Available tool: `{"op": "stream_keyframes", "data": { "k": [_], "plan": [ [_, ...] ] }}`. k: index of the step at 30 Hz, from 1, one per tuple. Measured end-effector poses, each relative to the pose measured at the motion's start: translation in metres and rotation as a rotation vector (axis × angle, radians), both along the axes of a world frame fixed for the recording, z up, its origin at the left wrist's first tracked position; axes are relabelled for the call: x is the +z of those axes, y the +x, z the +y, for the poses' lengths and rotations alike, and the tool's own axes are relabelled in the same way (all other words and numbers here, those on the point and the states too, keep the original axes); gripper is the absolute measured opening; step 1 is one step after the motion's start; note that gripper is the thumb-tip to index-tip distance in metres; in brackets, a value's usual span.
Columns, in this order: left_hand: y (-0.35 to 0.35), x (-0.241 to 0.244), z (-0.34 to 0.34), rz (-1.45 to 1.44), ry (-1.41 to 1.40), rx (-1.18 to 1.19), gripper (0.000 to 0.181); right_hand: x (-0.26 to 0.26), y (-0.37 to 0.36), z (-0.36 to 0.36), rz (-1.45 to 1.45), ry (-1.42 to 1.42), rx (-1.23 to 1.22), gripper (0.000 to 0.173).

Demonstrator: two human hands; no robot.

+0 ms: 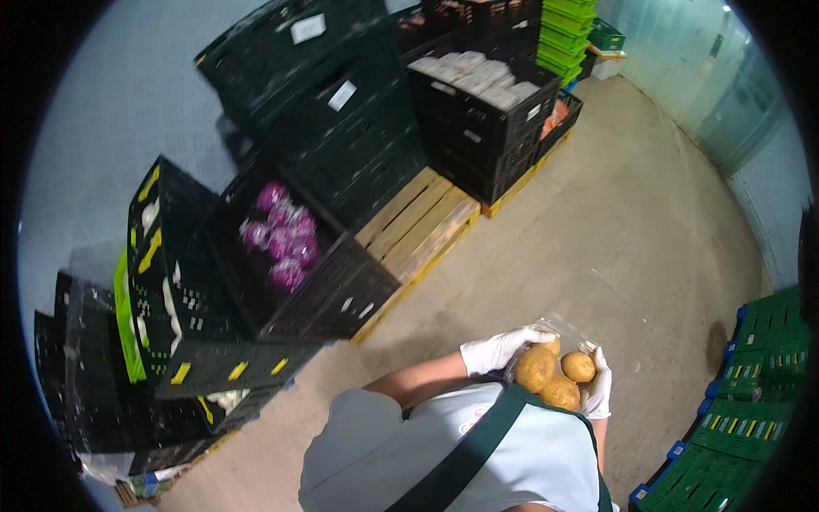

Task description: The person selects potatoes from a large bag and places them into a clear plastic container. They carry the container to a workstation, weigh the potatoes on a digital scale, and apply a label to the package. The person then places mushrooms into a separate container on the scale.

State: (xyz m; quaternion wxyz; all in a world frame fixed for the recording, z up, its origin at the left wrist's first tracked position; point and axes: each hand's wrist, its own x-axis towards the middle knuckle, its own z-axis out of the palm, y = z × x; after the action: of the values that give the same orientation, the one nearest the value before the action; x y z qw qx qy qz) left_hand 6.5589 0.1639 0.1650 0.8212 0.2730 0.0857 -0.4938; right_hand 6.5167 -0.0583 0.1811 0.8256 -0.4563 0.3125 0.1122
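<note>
Several potatoes (536, 369) lie in a clear plastic container held close to my chest. Its transparent rim (579, 329) shows just beyond the potatoes; a faint clear edge farther out looks like a raised lid, though I cannot be sure. My left hand (505, 350), in a white glove, grips the container's left side, with its fingertips over one partly hidden potato. On the opposite side my right hand (599, 386), also gloved in white, holds the container beside a smaller potato (578, 367). My body hides the container's near edge.
A black crate of wrapped purple vegetables (281, 240) stands at left, beside a wooden pallet (419, 221). Behind are tall dark crates (333, 109), white packages (477, 73) and light-green crates (563, 38). Green crates (736, 429) line the right. Concrete floor (614, 192) runs between.
</note>
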Motion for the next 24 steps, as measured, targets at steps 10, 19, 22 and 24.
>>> {"op": "stream_keyframes", "data": {
  "k": [10, 19, 22, 24],
  "plan": [
    [0.191, 0.056, -0.066, 0.048, 0.131, 0.054, 0.037, 0.007, 0.209, -0.075, 0.045, -0.038, 0.020, 0.031],
    [0.400, 0.009, -0.124, -0.087, -0.030, -0.083, 0.033, 0.002, 0.376, -0.127, 0.064, 0.100, -0.148, 0.033],
    [0.465, 0.007, -0.130, -0.395, 0.008, -0.089, 0.037, 0.022, 0.438, -0.126, 0.019, 0.077, -0.172, 0.032],
    [0.499, 0.024, -0.130, -0.197, -0.113, -0.034, 0.037, 0.025, 0.478, -0.129, -0.025, 0.058, -0.138, 0.033]
  ]
}}
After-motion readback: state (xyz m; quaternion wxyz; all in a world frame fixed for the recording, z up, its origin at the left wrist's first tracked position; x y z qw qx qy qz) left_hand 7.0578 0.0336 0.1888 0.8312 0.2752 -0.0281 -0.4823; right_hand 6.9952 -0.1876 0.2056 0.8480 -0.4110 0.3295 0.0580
